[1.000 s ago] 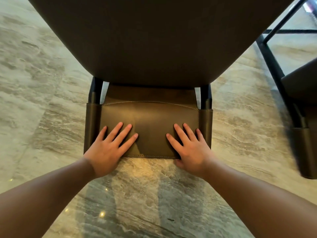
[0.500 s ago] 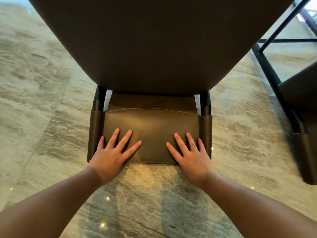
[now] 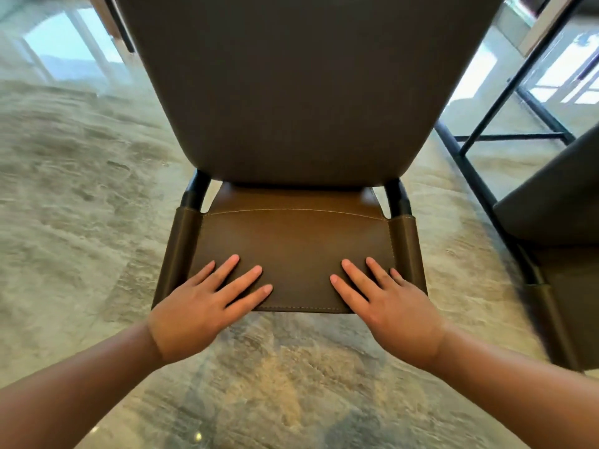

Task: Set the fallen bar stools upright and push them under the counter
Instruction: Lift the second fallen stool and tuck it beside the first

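Note:
A brown leather bar stool stands in front of me; its seat [image 3: 304, 85] fills the upper middle and its low backrest [image 3: 295, 241] is nearest me, slung between two black posts. My left hand [image 3: 201, 303] lies flat with straight spread fingers on the left half of the backrest. My right hand [image 3: 382, 299] lies flat on the right half in the same way. A second stool [image 3: 557, 222] of the same kind shows at the right edge, partly cut off.
Black metal legs and a footrest bar [image 3: 509, 136] of a stool frame stand at the upper right. The floor [image 3: 71, 202] is polished beige marble, open to my left and toward me. Bright window reflections lie at both upper corners.
The view has tipped up and the stool now appears larger and nearer. Both hands have stayed flat on the backrest, a little lower in the picture.

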